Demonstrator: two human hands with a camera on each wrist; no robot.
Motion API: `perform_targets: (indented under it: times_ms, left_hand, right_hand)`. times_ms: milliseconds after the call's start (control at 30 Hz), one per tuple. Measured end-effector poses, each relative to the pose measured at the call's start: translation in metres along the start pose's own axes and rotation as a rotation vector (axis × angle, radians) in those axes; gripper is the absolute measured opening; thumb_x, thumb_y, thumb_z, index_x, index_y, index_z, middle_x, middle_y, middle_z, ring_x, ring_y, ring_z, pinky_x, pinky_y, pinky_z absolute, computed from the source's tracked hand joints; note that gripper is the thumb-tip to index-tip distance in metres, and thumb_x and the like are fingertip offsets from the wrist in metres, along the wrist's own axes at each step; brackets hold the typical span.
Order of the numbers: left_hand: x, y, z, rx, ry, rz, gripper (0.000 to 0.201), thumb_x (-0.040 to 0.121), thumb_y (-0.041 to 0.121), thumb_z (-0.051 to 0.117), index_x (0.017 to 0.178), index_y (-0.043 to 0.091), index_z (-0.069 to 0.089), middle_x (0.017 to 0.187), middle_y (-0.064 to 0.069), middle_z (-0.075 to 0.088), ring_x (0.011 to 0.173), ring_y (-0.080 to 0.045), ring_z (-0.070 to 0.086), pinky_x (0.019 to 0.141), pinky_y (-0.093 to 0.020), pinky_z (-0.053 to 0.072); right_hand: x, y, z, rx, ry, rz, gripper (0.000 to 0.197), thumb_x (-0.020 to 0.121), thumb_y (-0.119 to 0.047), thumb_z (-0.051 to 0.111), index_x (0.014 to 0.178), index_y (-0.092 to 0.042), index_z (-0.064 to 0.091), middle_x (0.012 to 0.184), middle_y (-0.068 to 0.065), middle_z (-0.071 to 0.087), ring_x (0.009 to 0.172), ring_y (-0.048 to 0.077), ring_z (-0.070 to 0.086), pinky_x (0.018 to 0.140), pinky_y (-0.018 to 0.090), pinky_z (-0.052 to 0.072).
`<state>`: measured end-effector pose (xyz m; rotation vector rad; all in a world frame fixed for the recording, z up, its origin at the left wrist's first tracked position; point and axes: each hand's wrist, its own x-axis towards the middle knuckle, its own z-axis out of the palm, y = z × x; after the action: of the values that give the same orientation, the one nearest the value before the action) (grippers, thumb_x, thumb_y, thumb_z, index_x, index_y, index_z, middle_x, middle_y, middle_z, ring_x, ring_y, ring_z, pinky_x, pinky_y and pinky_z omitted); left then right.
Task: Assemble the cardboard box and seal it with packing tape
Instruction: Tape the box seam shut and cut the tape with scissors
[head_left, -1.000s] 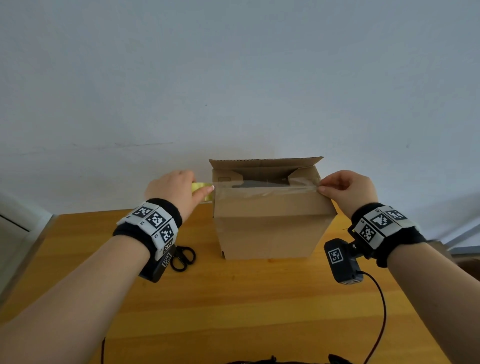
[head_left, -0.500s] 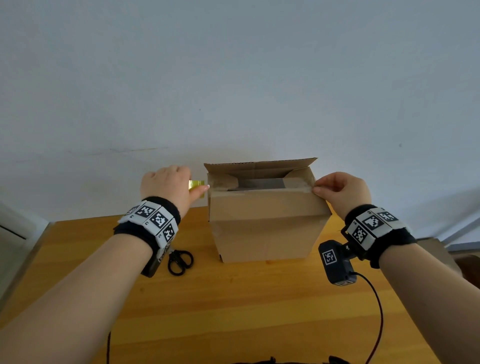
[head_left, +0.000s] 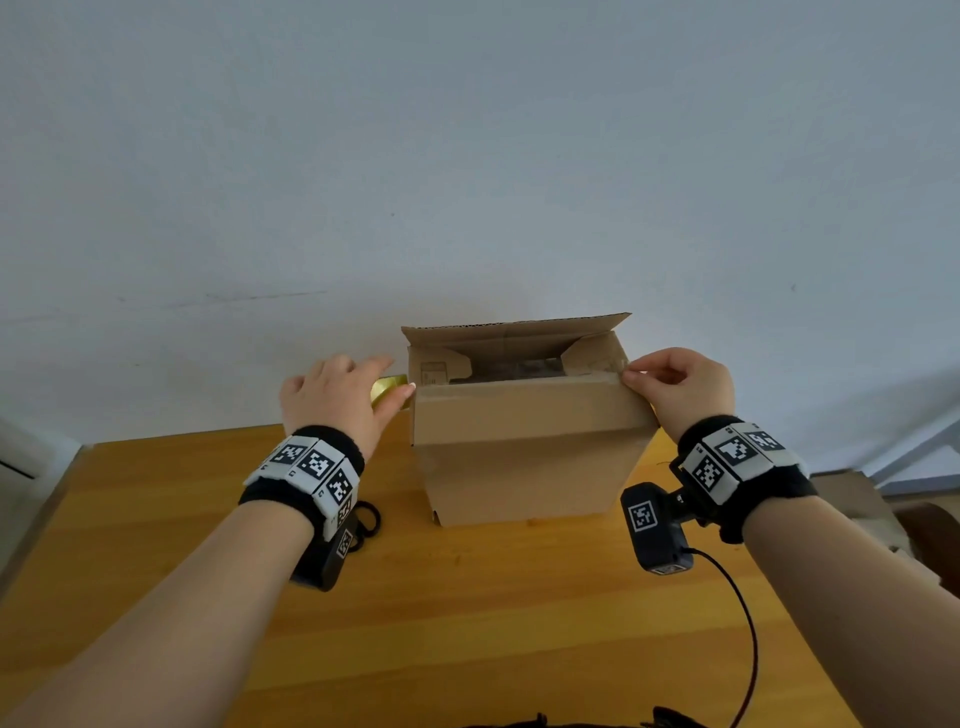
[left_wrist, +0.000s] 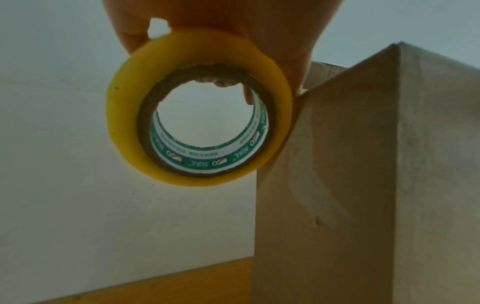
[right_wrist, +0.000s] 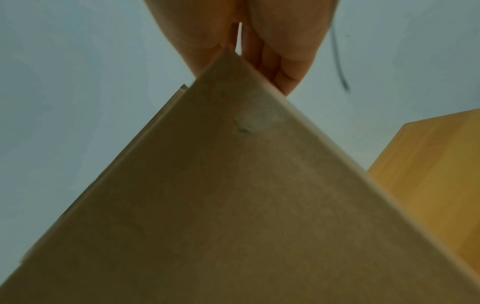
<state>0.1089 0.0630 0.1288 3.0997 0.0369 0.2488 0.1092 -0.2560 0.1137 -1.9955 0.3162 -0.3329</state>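
A warm orange-brown wooden table (head_left: 467, 623) fills the lower half of the head view, its far edge meeting a plain pale grey-white wall (head_left: 467, 156) that takes up the whole upper half. The cardboard box (head_left: 524, 441) stands upright at the centre of the frame, near the wall, top flaps still open. At its upper left corner the left hand (head_left: 337, 400) grips a yellow roll of packing tape (left_wrist: 197, 109), fingers curled through the core, the roll touching the box's edge. At the upper right corner the right hand (head_left: 680, 387) pinches something at the top edge; what it is cannot be told. Black scissors (head_left: 366, 522) lie on the table left of the box, partly hidden by the left wrist.
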Motion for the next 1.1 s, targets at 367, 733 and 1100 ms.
perform_targets:
  times_ms: [367, 733, 1100]
  left_hand:
    - [-0.007, 0.003, -0.003, -0.077, -0.024, 0.007, 0.045, 0.083, 0.064, 0.039, 0.116, 0.040, 0.056, 0.102, 0.001, 0.053, 0.100, -0.021, 0.050, 0.090, -0.040, 0.037]
    - [-0.009, 0.011, -0.003, -0.108, 0.012, 0.052, 0.026, 0.086, 0.052, 0.046, 0.100, 0.036, 0.062, 0.110, 0.005, 0.058, 0.110, -0.025, 0.048, 0.100, -0.051, 0.032]
    - [-0.014, 0.016, -0.002, 0.011, 0.149, 0.187, 0.018, 0.082, 0.041, 0.061, 0.083, 0.022, 0.064, 0.144, 0.002, 0.039, 0.100, -0.030, 0.055, 0.094, -0.066, 0.031]
  right_hand:
    - [-0.005, -0.001, -0.004, 0.026, 0.013, 0.061, 0.012, 0.078, -0.026, 0.072, 0.086, -0.018, 0.070, 0.083, -0.002, 0.067, 0.082, 0.013, 0.060, 0.071, 0.022, 0.045]
    - [-0.006, -0.005, -0.005, -0.030, 0.032, 0.055, 0.008, 0.078, -0.026, 0.072, 0.083, -0.019, 0.071, 0.082, -0.001, 0.068, 0.081, 0.014, 0.061, 0.072, 0.025, 0.047]
    - [-0.004, -0.001, -0.004, -0.338, 0.055, -0.223, 0.015, 0.084, -0.018, 0.065, 0.090, -0.006, 0.072, 0.101, 0.009, 0.063, 0.076, 0.015, 0.054, 0.074, 0.022, 0.039]
